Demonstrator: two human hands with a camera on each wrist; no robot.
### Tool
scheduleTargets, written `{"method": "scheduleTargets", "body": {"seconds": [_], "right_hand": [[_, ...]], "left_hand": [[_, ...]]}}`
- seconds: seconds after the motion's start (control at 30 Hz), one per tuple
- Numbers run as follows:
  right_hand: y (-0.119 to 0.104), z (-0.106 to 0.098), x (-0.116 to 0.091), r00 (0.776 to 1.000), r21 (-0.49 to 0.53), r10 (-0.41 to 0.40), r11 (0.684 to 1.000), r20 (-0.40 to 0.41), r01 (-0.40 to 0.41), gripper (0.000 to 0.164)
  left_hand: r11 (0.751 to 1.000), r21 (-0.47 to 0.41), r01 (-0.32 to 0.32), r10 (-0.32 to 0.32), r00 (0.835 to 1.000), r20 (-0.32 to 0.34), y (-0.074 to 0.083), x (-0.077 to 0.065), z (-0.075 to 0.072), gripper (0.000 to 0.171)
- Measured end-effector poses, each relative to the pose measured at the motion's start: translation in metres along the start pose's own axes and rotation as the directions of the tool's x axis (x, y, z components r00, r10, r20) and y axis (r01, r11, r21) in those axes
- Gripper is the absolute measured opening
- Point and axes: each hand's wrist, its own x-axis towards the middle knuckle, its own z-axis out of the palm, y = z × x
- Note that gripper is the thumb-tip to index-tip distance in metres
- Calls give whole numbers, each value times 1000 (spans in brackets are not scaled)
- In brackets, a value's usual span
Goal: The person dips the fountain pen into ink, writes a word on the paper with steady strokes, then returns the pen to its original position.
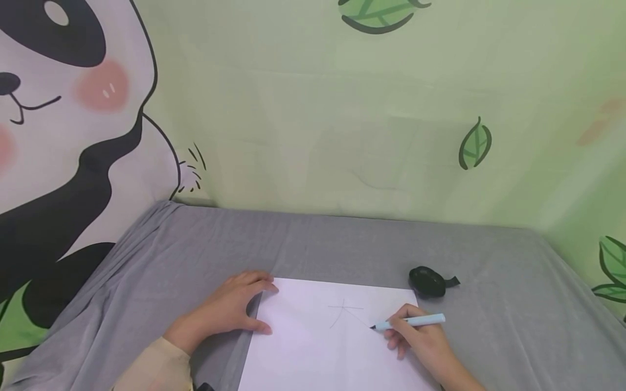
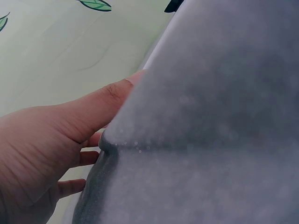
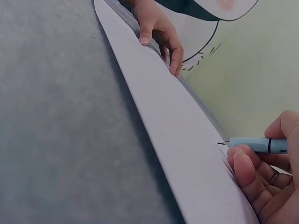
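Observation:
A sheet of white paper [image 1: 313,347] lies on the grey cloth, with thin dark pen strokes [image 1: 344,308] near its top: a crossbar, a short upright and two slanting legs. My right hand [image 1: 418,334] pinches a light blue fountain pen [image 1: 424,320], its dark nib right at the lower end of the right-hand slanting stroke. In the right wrist view the same pen [image 3: 252,144] shows its pointed nib close over the paper. At the paper's left edge, my left hand [image 1: 237,304] rests with thumb and fingers spread, fingertips on the sheet's upper left part.
A black oval object [image 1: 427,282] with a short strap or tab lies just beyond the paper's upper right corner. Grey cloth [image 1: 313,244] covers the table. Behind it hangs a pale green backdrop [image 1: 293,136] printed with a panda and leaves.

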Motion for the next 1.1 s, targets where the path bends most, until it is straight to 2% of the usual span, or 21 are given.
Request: {"method": "scheduleTargets", "body": {"seconds": [0.27, 0.57, 0.83, 1.1], "right_hand": [[1, -1, 0, 1000, 8, -20, 1000, 12, 19, 19], [2, -2, 0, 1000, 40, 16, 999, 14, -16, 20], [2, 0, 2, 997, 96, 66, 993, -31, -63, 20], [1, 1, 2, 995, 116, 58, 992, -77, -48, 18]], "left_hand": [[1000, 6, -9, 9, 1000, -8, 0, -1, 0, 67], [1000, 11, -13, 13, 1000, -11, 0, -1, 0, 66], [1000, 5, -6, 6, 1000, -9, 0, -2, -1, 66], [1000, 8, 2, -2, 1000, 1, -1, -1, 0, 67]]}}
